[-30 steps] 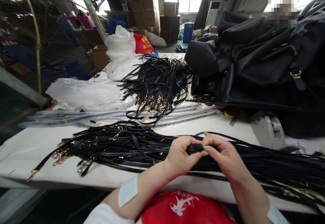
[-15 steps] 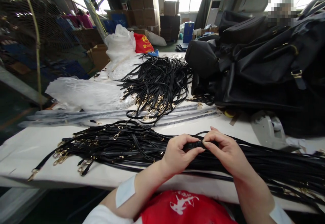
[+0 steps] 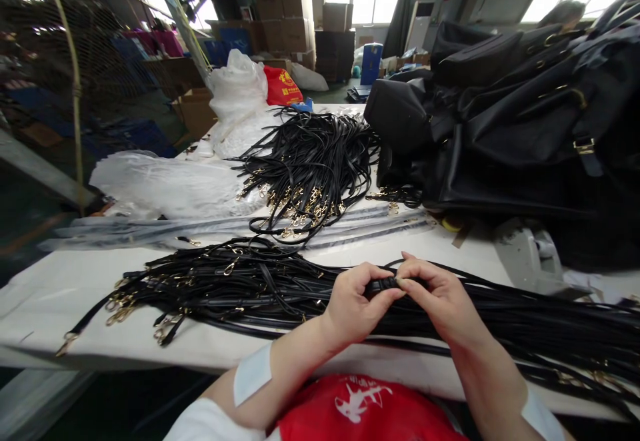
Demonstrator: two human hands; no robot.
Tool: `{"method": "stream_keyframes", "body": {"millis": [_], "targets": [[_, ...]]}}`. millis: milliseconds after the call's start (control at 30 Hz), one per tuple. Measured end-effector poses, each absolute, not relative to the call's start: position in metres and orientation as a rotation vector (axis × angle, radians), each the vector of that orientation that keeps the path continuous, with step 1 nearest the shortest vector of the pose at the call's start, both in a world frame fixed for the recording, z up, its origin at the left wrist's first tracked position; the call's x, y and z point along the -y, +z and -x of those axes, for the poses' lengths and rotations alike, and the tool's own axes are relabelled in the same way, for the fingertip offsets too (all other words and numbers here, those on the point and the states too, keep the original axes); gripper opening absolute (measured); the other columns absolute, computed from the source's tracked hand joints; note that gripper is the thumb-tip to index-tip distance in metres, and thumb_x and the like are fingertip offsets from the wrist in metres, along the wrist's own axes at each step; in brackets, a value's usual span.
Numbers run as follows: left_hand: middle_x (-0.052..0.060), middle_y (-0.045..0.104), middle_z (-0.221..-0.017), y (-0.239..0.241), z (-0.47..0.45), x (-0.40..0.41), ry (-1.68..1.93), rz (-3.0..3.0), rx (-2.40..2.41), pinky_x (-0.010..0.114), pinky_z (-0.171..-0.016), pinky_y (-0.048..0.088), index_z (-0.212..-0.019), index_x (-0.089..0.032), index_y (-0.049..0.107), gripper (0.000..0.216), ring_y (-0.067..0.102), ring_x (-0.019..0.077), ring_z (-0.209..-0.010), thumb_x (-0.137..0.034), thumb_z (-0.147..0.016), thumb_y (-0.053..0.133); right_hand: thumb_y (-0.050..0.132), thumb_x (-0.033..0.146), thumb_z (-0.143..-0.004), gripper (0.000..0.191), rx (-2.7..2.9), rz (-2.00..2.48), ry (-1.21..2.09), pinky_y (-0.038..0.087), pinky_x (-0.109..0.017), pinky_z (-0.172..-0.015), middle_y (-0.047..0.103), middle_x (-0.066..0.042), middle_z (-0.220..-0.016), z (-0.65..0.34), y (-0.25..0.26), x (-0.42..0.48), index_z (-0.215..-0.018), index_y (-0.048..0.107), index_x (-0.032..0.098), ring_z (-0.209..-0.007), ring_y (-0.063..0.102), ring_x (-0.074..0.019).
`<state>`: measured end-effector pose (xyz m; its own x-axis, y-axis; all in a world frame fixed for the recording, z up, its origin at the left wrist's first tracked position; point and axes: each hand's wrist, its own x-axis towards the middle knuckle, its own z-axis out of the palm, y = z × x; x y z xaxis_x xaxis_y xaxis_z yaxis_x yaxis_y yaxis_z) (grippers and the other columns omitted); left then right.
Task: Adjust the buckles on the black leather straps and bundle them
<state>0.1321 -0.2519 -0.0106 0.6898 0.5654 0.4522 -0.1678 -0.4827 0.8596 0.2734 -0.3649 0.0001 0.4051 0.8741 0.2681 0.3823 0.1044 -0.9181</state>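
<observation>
Between thumb and fingers, my left hand (image 3: 359, 298) pinches a black strap (image 3: 384, 285) just above a pile of similar straps. My right hand (image 3: 434, 291) grips the same strap close beside it, thumb and fingertips pressed together near the left thumb. What lies right under the fingertips is too small to make out. Below and to both sides spreads the long pile of black straps (image 3: 210, 291). Gold snap hooks (image 3: 120, 308) show at the pile's left end.
Farther back lies a second heap of black straps (image 3: 320, 154) with gold hooks. Clear plastic bags (image 3: 155, 181) are at the left. Black bags (image 3: 505, 134) are stacked at the right, near a grey tape dispenser (image 3: 530, 258). A person's head (image 3: 563, 13) shows behind them.
Both hands stay on the strap and have shifted very slightly. The right hand's fingers have moved a little to the left, and the forearms have drawn slightly inward.
</observation>
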Motion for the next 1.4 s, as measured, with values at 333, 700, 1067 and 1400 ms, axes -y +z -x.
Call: {"method": "stream_keyframes", "body": {"millis": [333, 700, 1067, 1400], "targets": [[0.008, 0.074, -0.093, 0.003, -0.124, 0.232, 0.611, -1.876, -0.244, 0.025, -0.069, 0.052, -0.105, -0.012, 0.069, 0.023, 0.068, 0.0179, -0.079, -0.022, -0.086, 0.060, 0.065, 0.027, -0.091, 0.017, 1.490, 1.644, 0.246, 0.029, -0.048, -0.117, 0.068, -0.002, -0.101, -0.273, 0.013, 0.378, -0.108, 0.061, 0.026, -0.096, 0.063, -0.0206], [0.008, 0.075, -0.085, -0.002, -0.119, 0.237, 0.770, -1.966, -0.200, 0.024, -0.069, 0.051, -0.096, -0.011, 0.071, 0.018, 0.068, 0.0171, -0.074, -0.026, -0.085, 0.070, 0.064, 0.029, -0.092, 0.008, 1.257, 1.588, 0.369, 0.027, -0.049, -0.120, 0.067, 0.004, -0.082, -0.274, 0.006, 0.373, -0.085, 0.066, 0.025, -0.076, 0.062, -0.0149], [0.007, 0.074, -0.079, -0.003, -0.122, 0.243, 0.844, -1.993, -0.158, 0.024, -0.065, 0.049, -0.092, -0.012, 0.070, 0.015, 0.066, 0.0158, -0.068, -0.025, -0.085, 0.071, 0.065, 0.031, -0.091, 0.010, 1.196, 1.506, 0.427, 0.025, -0.046, -0.121, 0.066, 0.005, -0.080, -0.273, -0.006, 0.369, -0.083, 0.066, 0.026, -0.076, 0.061, -0.0142], [0.007, 0.074, -0.082, -0.001, -0.121, 0.242, 0.883, -2.022, -0.131, 0.024, -0.066, 0.051, -0.094, -0.012, 0.069, 0.013, 0.067, 0.0158, -0.070, -0.022, -0.086, 0.069, 0.062, 0.022, -0.093, 0.006, 1.329, 1.510, 0.262, 0.023, -0.047, -0.120, 0.065, 0.003, -0.086, -0.270, -0.001, 0.373, -0.089, 0.062, 0.026, -0.082, 0.062, -0.0146]]}}
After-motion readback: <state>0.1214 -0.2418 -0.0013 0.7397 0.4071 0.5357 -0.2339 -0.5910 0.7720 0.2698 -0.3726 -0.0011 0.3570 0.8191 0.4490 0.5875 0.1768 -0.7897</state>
